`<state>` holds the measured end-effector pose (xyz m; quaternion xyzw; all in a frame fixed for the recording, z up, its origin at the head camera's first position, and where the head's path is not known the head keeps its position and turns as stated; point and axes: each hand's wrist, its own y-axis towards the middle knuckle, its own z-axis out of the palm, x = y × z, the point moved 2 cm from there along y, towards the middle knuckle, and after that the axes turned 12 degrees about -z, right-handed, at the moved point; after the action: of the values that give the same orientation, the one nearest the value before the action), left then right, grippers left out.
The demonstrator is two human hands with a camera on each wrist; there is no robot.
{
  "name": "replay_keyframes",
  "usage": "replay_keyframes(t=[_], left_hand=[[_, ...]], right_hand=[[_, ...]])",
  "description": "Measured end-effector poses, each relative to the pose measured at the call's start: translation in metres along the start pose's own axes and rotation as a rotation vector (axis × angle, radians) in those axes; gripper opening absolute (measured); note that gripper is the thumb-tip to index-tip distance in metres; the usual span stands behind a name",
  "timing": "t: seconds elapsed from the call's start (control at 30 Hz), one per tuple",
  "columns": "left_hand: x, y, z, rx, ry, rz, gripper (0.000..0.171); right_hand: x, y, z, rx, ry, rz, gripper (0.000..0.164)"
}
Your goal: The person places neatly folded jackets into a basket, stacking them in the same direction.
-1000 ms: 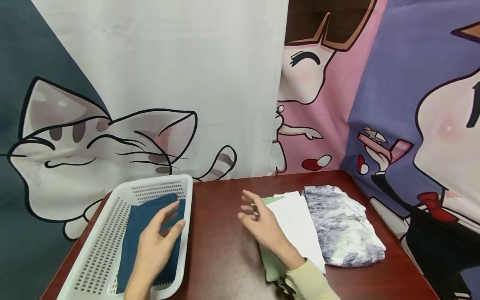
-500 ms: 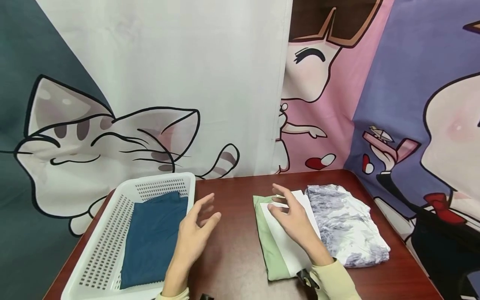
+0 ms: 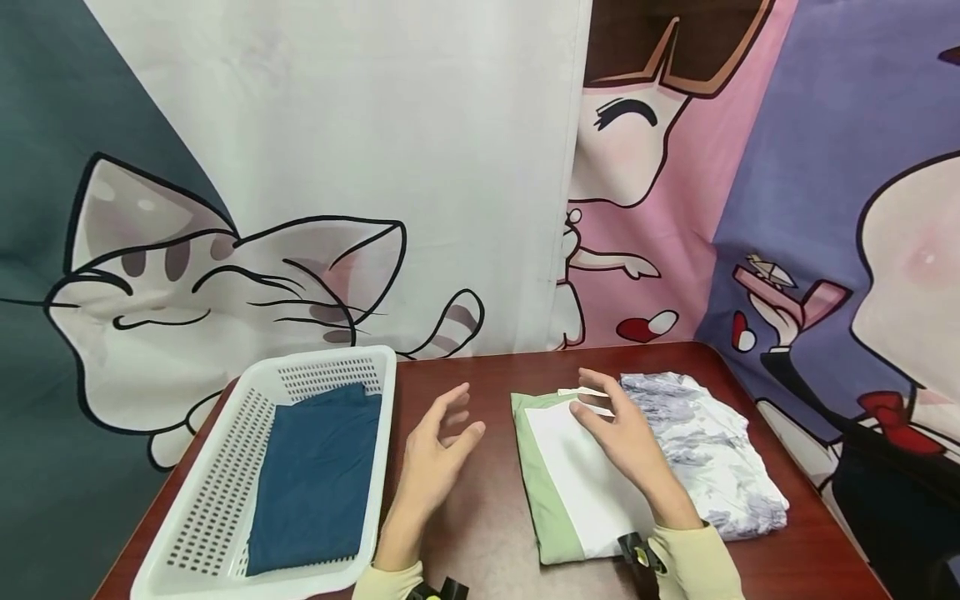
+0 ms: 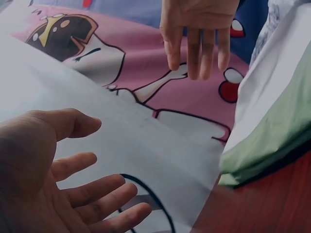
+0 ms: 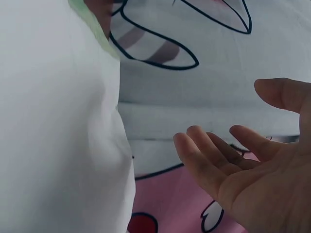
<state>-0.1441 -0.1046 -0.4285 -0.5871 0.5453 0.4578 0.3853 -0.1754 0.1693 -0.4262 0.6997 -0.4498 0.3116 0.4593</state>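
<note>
The head view shows both hands held apart over the table [image 3: 491,500], fingers loosely bent and gripping nothing. The right hand [image 3: 626,442] hovers above the green-and-white folded cloth [image 3: 573,475], which lies flat right of the table's middle, short of its far edge; whether that is one garment or a white piece on a green one, I cannot tell. The left hand [image 3: 431,475] hangs over bare tabletop, between that cloth and the white basket [image 3: 225,467] along the table's left edge, where a blue cloth [image 3: 318,483] lies folded. A grey-and-white patterned cloth [image 3: 712,450] lies just beside the pile, by the table's right edge. The green-and-white cloth looks light, soft and limp, hardly fragile, but its layers could slide or unfold if pinched at one corner. The surest hold would be both side edges, fingers under the bottom layer, thumbs on top.
</note>
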Motion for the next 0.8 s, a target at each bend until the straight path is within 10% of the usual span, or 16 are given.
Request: replay_keyframes(t=[0.8], left_hand=[[0.028,0.005,0.056,0.107,0.023,0.003,0.056]], right_hand=[[-0.026,-0.009,-0.050,0.076,-0.190,0.069,0.053]])
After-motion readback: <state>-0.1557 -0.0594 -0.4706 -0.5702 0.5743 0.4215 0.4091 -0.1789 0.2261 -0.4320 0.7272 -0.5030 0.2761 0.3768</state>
